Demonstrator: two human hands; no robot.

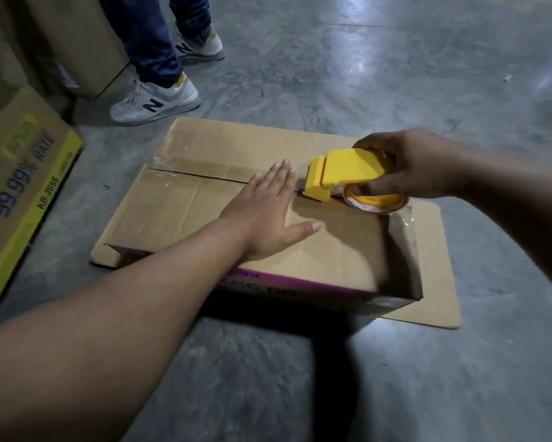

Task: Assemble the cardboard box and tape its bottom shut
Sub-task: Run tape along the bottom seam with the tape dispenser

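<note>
On the grey concrete floor point(380, 74) the cardboard box point(179, 212) lies bottom-up, left hand point(268, 212) flat with fingers together, right hand point(408, 167) gripping the yellow tape dispenser point(345, 177), which should run straight along the seam point(198, 177) leftward under steady pressure.

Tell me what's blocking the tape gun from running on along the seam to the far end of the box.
The left hand lies flat on the seam, directly ahead of the tape gun held in the right hand. Beyond it, the seam looks unobstructed.

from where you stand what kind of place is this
Probably a warehouse or packing area: a bare polished concrete floor, printed cartons stacked at the left, and a cardboard box being sealed with a yellow tape dispenser.
</note>
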